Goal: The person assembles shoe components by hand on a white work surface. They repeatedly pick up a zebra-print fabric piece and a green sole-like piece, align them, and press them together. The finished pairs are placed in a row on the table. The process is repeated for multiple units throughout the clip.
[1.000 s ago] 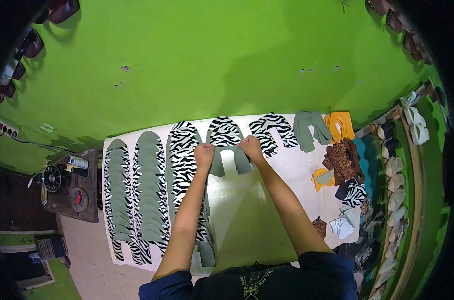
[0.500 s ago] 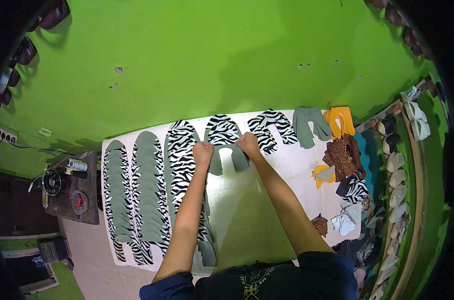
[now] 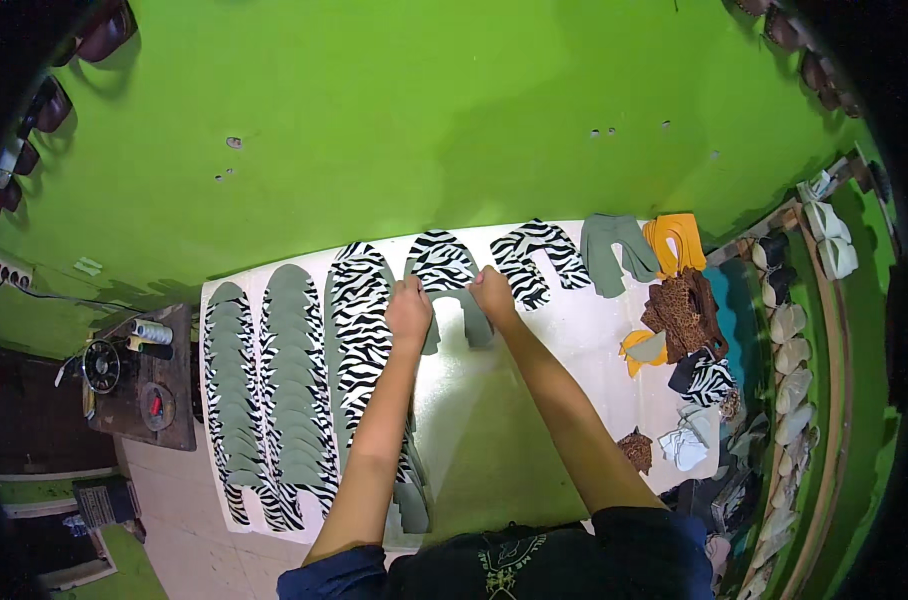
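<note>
Left hand (image 3: 409, 312) and right hand (image 3: 493, 297) are shown with fingers curled closed, a grey-green arched piece (image 3: 477, 326) being gripped at either side over the middle of the white table (image 3: 572, 345). Toward the table's far edge, a zebra-print piece (image 3: 442, 258) is seen. Overlapping columns (image 3: 296, 385) of pieces are laid along the table's left side; at its far right corner, a grey-green stack (image 3: 601, 255) and an orange stack (image 3: 682, 237) are placed.
</note>
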`<state>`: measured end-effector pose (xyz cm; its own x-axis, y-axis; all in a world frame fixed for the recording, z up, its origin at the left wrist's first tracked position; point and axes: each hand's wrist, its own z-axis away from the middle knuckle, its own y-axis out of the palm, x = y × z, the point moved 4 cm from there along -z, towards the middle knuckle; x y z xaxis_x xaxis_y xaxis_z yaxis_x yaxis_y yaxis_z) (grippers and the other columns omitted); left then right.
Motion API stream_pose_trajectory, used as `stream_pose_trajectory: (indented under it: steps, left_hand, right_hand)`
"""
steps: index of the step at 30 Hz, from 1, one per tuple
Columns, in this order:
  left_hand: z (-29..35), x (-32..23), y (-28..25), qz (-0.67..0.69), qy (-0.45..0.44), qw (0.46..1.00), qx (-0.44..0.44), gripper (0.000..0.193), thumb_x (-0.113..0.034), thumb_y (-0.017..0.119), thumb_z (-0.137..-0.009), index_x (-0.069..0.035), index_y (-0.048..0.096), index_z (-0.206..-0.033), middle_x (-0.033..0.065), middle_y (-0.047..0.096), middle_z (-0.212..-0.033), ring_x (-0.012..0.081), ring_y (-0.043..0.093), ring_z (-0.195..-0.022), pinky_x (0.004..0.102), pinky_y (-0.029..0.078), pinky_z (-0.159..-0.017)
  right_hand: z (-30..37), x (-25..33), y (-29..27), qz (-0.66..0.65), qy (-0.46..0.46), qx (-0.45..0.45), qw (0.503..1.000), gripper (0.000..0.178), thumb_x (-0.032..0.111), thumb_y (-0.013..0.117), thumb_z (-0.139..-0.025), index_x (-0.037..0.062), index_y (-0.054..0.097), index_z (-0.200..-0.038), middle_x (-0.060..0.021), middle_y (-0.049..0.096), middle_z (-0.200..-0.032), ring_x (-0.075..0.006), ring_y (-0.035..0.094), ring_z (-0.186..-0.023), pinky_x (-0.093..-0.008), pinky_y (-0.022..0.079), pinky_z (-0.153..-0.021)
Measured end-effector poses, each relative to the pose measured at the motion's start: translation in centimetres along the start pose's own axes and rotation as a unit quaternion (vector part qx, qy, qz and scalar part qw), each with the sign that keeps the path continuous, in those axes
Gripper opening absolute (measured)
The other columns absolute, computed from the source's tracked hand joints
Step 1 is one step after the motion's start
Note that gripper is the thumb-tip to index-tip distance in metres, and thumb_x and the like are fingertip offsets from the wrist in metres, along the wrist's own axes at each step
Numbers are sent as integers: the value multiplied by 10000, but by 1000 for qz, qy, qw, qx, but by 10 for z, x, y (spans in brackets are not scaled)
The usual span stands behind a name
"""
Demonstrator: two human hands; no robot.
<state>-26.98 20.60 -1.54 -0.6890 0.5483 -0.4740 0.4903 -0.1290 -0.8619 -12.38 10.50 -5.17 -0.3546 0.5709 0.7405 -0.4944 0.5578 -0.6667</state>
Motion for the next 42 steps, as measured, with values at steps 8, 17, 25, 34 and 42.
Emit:
stream_pose_trajectory:
  steps: [8, 17, 25, 34, 42]
  left_hand:
    - [-3, 7, -2, -95, 42, 992, -65, 129, -243, 618, -715, -134, 626, -782, 90, 595, -809, 289, 564, -775, 444, 413, -623]
    - [6, 4, -4, -124, 75, 982, -124, 161, -252, 581, -747, -135, 649, -834, 64, 599, -840, 266, 534, -782, 436, 341, -627]
    - [11, 6, -3, -89, 55, 986, -126, 133, -257, 593, -738, -145, 633, -797, 16, 614, -846, 238, 520, -822, 422, 334, -667]
    - [26, 1, -6, -116, 115, 984, -77, 212, -250, 524, -824, -116, 593, -973, 21, 567, -934, 237, 495, -894, 432, 329, -722]
    - [77, 5, 9, -159, 120, 980, -16, 570, -353, 427, -878, -37, 329, -1343, 106, 392, -1332, 281, 404, -1138, 520, 279, -893]
  right_hand:
    - [6, 12, -3, 158, -64, 9, 985, 282, 242, 658, -758, 30, 516, -877, -164, 602, -773, -328, 598, -718, -435, 471, -628]
    - [34, 35, 0, 361, -239, -67, 899, 212, 188, 568, -756, 121, 536, -955, -31, 532, -941, -197, 524, -906, -369, 382, -789]
    - [90, 12, 14, 308, -255, -66, 914, 569, 408, 446, -873, 33, 394, -1297, -113, 289, -1415, -267, 243, -1316, -614, 79, -1029]
    - [97, 12, 12, 286, -252, -56, 923, 629, 430, 419, -880, 34, 293, -1352, -125, 240, -1435, -289, 207, -1330, -656, 51, -1003]
    - [98, 12, 12, 286, -231, -36, 929, 593, 396, 386, -900, 38, 277, -1361, -117, 224, -1448, -282, 179, -1345, -651, 5, -1006]
